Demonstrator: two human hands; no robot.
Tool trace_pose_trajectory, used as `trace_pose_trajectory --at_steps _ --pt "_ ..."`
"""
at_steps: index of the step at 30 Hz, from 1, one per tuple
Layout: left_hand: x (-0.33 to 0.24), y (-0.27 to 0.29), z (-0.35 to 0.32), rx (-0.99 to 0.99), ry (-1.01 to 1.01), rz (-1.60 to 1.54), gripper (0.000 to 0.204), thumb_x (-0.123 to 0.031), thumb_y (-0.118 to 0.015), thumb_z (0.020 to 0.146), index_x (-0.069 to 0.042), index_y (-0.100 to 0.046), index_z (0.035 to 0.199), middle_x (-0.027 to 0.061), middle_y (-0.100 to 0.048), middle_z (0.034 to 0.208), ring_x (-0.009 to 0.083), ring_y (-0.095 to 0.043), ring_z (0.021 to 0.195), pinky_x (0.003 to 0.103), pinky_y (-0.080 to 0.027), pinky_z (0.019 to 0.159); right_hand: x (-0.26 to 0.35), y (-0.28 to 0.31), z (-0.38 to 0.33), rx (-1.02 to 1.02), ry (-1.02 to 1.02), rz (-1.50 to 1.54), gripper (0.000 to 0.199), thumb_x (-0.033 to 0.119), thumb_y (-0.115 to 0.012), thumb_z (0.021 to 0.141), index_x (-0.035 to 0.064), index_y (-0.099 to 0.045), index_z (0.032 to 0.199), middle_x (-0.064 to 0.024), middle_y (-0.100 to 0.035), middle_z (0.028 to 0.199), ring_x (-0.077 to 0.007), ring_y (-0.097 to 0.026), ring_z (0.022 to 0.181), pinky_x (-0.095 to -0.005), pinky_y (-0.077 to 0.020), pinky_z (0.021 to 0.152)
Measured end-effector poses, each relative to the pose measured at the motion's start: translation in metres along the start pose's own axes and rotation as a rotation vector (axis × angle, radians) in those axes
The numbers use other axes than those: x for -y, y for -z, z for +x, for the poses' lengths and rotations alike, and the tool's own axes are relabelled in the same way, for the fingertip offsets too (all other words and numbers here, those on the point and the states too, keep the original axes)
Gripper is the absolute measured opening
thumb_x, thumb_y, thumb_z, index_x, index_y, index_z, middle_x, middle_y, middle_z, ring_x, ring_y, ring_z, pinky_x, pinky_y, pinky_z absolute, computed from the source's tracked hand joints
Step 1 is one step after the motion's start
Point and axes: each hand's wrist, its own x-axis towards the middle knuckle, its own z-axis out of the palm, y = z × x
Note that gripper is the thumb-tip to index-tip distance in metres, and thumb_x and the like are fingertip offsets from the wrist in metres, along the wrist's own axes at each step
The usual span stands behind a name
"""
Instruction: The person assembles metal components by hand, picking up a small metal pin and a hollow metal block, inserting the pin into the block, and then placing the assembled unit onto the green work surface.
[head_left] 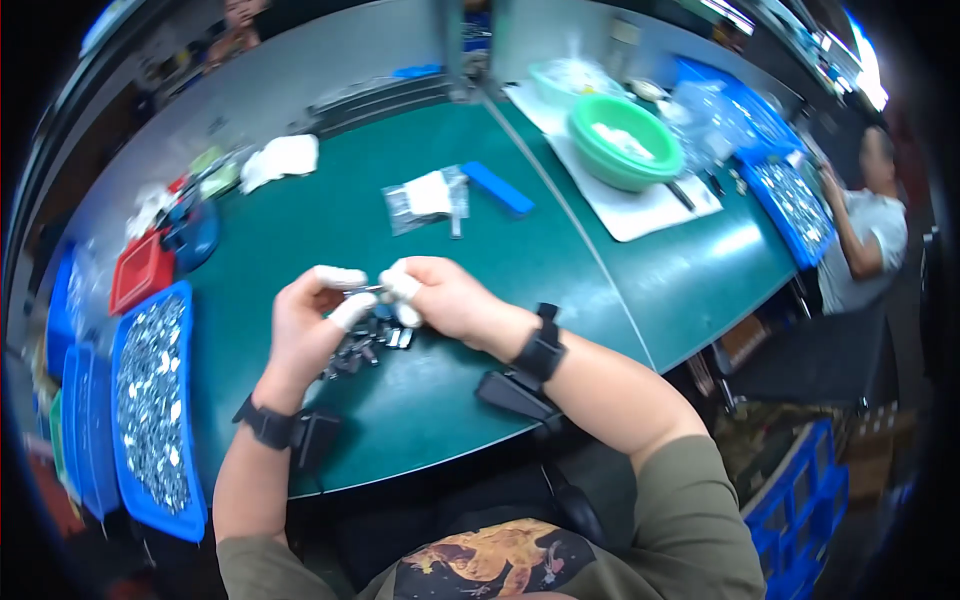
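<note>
Both hands meet over the green table [430,420], white covers on their fingertips. My left hand [310,320] pinches one end of a small shiny metal piece [365,290] between thumb and forefinger. From the other side my right hand [440,295] closes on the same piece, which is mostly hidden by the fingers. Just below the hands lies a loose pile of small dark and shiny metal parts [365,350]. Farther back are a clear plastic bag with a white label [428,195] and a blue bar [497,188].
A blue tray [190,510] full of shiny metal pieces stands at the left, near a red box [142,270]. Green bowls [625,145] sit at the back right, with another blue tray [795,210] of parts beyond. A person [870,230] sits at the far right.
</note>
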Motion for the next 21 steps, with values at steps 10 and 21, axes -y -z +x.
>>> trace_pose_trajectory --at_steps 10,21 --pt "-0.004 -0.005 0.002 -0.038 0.106 -0.103 0.02 0.003 -0.064 0.072 -0.001 -0.055 0.09 0.0031 -0.057 0.086 0.0101 -0.056 0.076 0.022 -0.046 0.069 0.0 0.0 0.0 -0.047 0.231 -0.09 0.018 0.022 -0.049 0.087 0.0039 -0.053 0.084 0.0013 -0.053 0.07 -0.0058 -0.045 0.059 -0.0218 -0.0392 0.054" --pt "-0.001 -0.006 -0.001 0.052 -0.047 -0.029 0.021 0.006 -0.063 0.072 0.0 -0.055 0.09 0.0045 -0.058 0.089 0.0113 -0.056 0.081 0.023 -0.046 0.072 0.002 -0.001 0.001 0.007 0.032 -0.123 0.021 0.021 -0.05 0.087 0.0023 -0.057 0.081 0.0001 -0.054 0.067 -0.0078 -0.047 0.059 -0.0228 -0.0385 0.051"
